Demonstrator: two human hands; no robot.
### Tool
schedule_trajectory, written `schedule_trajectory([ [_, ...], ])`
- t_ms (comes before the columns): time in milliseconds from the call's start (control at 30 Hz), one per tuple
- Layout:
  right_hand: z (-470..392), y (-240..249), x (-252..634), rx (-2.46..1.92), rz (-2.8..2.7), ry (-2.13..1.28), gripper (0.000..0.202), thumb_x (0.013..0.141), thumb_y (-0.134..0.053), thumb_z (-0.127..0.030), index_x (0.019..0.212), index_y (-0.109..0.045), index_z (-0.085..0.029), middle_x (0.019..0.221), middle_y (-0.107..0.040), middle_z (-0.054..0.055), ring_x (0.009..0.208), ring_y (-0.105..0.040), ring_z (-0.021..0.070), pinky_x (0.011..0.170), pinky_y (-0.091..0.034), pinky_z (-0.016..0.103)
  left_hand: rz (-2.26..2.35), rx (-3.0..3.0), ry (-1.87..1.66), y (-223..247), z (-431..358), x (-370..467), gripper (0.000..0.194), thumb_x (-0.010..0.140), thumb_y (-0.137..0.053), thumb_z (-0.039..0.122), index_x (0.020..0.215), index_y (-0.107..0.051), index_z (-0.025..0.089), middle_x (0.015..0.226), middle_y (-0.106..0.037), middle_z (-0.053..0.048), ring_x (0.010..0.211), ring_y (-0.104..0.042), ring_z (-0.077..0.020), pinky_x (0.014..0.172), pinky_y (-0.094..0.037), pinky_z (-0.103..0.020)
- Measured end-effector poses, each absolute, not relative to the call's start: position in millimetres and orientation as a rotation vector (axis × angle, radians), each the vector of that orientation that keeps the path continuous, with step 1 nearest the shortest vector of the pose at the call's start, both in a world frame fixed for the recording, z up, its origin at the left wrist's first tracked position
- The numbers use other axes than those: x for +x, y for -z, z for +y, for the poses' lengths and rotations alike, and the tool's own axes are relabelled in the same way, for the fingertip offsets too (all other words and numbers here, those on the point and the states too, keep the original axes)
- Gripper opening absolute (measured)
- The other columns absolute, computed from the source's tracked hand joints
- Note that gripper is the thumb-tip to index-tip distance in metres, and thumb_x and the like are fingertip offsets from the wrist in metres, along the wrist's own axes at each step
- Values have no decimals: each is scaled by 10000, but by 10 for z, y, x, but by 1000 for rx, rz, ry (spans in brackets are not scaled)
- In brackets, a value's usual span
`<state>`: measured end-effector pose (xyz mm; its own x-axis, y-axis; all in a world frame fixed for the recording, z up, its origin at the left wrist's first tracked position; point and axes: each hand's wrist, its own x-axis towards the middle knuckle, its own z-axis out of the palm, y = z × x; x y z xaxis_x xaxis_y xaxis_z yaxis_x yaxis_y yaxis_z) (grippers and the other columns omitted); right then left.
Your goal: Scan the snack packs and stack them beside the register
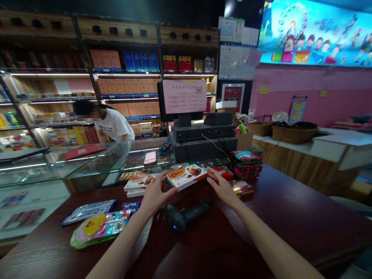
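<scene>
A white and orange Dove chocolate box (186,176) sits between my two hands, tilted slightly, over the far part of the dark wooden counter. My left hand (158,192) grips its left end, with the thumb along the near edge. At the right end, the fingers of my right hand (221,186) hold the side. More white and orange boxes (136,183) are stacked just beyond my left hand. A black barcode scanner (186,215) lies between my forearms, its blue light showing. Beyond my right hand are a red box (223,172) and shiny wrapped packs (242,188).
Blue snack packs (90,211) and a colourful duck-printed package (100,228) lie at the left. Dark red packets (246,164) are piled at the right. A point-of-sale terminal (186,100) stands behind. Across the glass case (90,159), a person in a white T-shirt (113,124) bends down.
</scene>
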<state>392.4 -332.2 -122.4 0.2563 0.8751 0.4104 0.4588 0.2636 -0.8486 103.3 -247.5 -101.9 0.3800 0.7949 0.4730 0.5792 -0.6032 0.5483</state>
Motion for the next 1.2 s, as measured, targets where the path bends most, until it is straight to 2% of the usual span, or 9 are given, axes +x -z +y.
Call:
schedule_trajectory([
  [100,-3393,1149,4101,-1482,-1442,-380,607,895,-495,-315,1494,-407,-278,1395,-612,71,1328,-539,220,1153,-349,447,1166,2409,-983,972,-2475,1199,712,765,-717,497,1385,-492,230,1326,-631,-111,1270,-548,-318,1079,-407,-491],
  [200,-3442,1102,4324,-1592,-1534,-273,723,816,-424,-155,1529,-345,-246,1469,-544,71,1371,-485,206,1177,-307,436,1116,2453,-922,962,-2442,1430,752,754,-722,499,1411,-460,242,1329,-628,-107,1240,-568,-316,1054,-430,-475],
  [333,-3467,1088,4624,-1771,-1591,-186,848,746,-410,-76,1566,-263,-235,1418,-586,76,1335,-508,223,1131,-343,409,1085,2439,-824,975,-2342,1793,778,745,-717,527,1414,-446,235,1314,-638,-113,1260,-557,-313,1062,-428,-464],
  [400,-3473,1081,4740,-1898,-1593,-161,852,765,-422,-77,1577,-231,-249,1374,-616,81,1291,-539,243,1082,-369,405,1060,2461,-800,980,-2280,1966,788,741,-711,538,1413,-445,226,1367,-599,-119,1291,-533,-313,1082,-412,-457],
  [533,-3469,1055,4880,-2170,-1583,-91,806,820,-442,-116,1581,-215,-255,1286,-657,116,1224,-572,297,986,-393,418,1031,2494,-728,977,-2185,2237,798,734,-703,542,1417,-439,223,1337,-607,-119,1268,-549,-311,1066,-429,-433],
  [700,-3411,1088,4966,-2332,-1581,-49,723,876,-418,-174,1575,-244,-234,1253,-664,174,1207,-574,353,954,-388,483,1054,2524,-662,988,-2132,2429,811,737,-684,561,1431,-430,226,1276,-632,-131,1236,-563,-330,1042,-443,-438],
  [967,-3379,1213,5044,-2339,-1541,-71,638,907,-418,-221,1539,-340,-272,1237,-686,139,1170,-609,350,925,-429,456,1062,2525,-636,1097,-2031,2604,751,728,-670,580,1361,-477,225,1194,-656,-112,1184,-581,-320,1011,-460,-424],
  [1200,-3457,1189,5063,-2290,-1493,-63,629,911,-402,-183,1536,-359,-244,1226,-682,142,1150,-633,302,923,-450,382,1039,2513,-552,1115,-1895,2724,752,738,-668,539,1380,-438,222,1285,-626,-115,1231,-564,-318,1042,-433,-412],
])
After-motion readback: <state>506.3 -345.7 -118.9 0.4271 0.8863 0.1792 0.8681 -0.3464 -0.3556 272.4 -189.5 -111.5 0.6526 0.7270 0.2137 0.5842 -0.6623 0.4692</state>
